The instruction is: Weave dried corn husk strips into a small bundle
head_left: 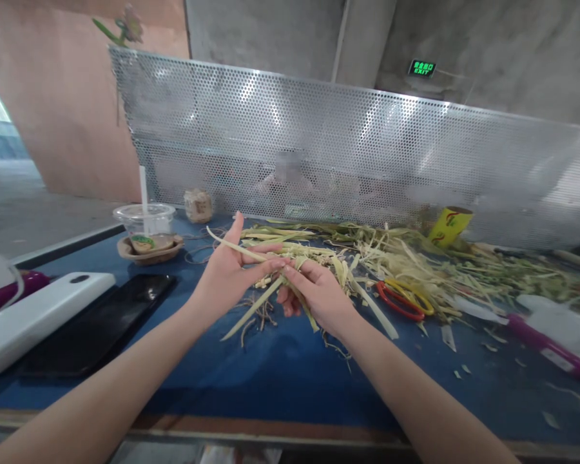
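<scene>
Pale green dried leaf strips (254, 314) cross between my two hands above the blue table. My left hand (228, 274) pinches a strip between thumb and fingertips, and one end of it sticks out past the palm toward the upper left. My right hand (321, 296) is closed on the strips where they meet, with thumb and forefinger pressed together. One strip hangs below its fingers. Thin brown root-like strands (261, 316) lie underneath. Behind the hands, a loose pile of husk-like leaves (391, 254) spreads right. Scissors with red and yellow handles (406, 301) rest in it.
A perforated metal panel (319, 142) stands along the table's back. To the left are a black phone (101, 322), a white slab-shaped device (43, 316) and a straw cup (149, 222) in a brown tray (149, 253). Yellow roll (450, 227) and purple-handled tool (546, 348) lie right.
</scene>
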Action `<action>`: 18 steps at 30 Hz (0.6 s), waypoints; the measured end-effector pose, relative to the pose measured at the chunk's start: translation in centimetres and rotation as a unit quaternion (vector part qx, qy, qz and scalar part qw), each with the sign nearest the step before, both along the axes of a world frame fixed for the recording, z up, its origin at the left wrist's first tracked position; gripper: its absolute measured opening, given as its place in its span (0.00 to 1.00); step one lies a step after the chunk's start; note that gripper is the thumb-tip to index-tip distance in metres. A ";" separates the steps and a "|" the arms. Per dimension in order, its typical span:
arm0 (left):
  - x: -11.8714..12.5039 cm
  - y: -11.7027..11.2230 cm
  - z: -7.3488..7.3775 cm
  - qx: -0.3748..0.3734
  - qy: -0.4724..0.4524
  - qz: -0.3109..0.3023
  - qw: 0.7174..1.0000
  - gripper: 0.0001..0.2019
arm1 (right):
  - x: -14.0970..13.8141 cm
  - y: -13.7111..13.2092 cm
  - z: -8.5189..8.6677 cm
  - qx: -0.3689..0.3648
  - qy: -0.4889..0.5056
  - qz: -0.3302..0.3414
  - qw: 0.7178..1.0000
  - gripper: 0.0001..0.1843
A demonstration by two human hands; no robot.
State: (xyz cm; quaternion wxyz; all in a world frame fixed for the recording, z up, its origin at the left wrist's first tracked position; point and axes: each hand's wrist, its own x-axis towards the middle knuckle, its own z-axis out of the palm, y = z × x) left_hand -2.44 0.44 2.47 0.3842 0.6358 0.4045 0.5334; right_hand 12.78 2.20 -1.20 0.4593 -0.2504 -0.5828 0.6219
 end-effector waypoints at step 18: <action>-0.9 0.9 -0.3 -0.113 0.050 -0.108 0.986 0.59 | 0.5 0.5 0.5 0.012 0.027 -0.064 0.997 0.20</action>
